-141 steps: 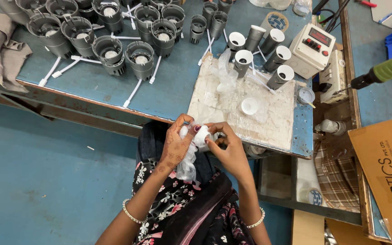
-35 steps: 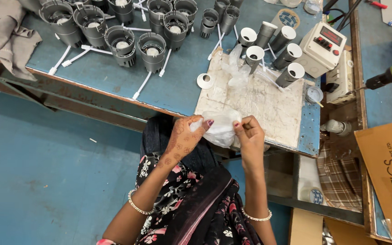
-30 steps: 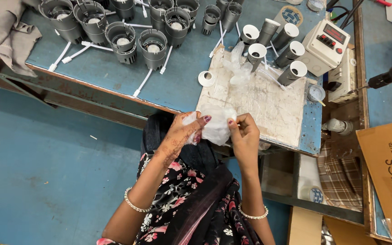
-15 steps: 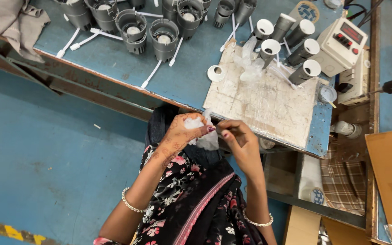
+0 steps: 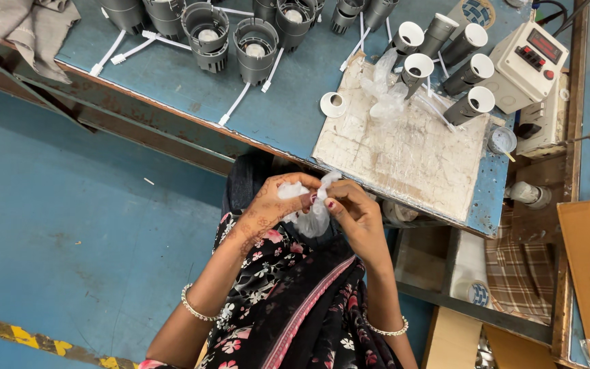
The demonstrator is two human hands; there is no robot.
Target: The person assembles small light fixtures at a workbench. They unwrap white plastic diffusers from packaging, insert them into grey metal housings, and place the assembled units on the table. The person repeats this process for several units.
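A: Bench first. What sits on it?

B: Blue bench top (image 5: pixel 288 102). A worn pale board (image 5: pixel 411 147) lies on its right part. At the board's far edge, a cluster of dark tubes with white cup ends (image 5: pixel 445 55), tilted. A loose wad of clear plastic (image 5: pixel 385 89) lies among them. One small white ring (image 5: pixel 333 104) rests just left of the board.

A: Further left?

B: Grey finned round housings (image 5: pixel 230 37) in a row, white cable ties (image 5: pixel 244 99) lying between them. Grey cloth (image 5: pixel 25 24) at the far left corner. A white box meter (image 5: pixel 530 65) stands at the right end.

A: Anything between the hands and the bench?

B: Nothing. The hands are held below the bench edge, over the lap, apart from the board.

A: Hands?

B: Left hand (image 5: pixel 274 205) and right hand (image 5: pixel 353 212) meet fingertip to fingertip. Both pinch a small clear plastic bag (image 5: pixel 312 215), closed tight on it. The bag hangs crumpled between them; whether it holds anything, cannot tell. Wrists bent inward, a bangle on each.
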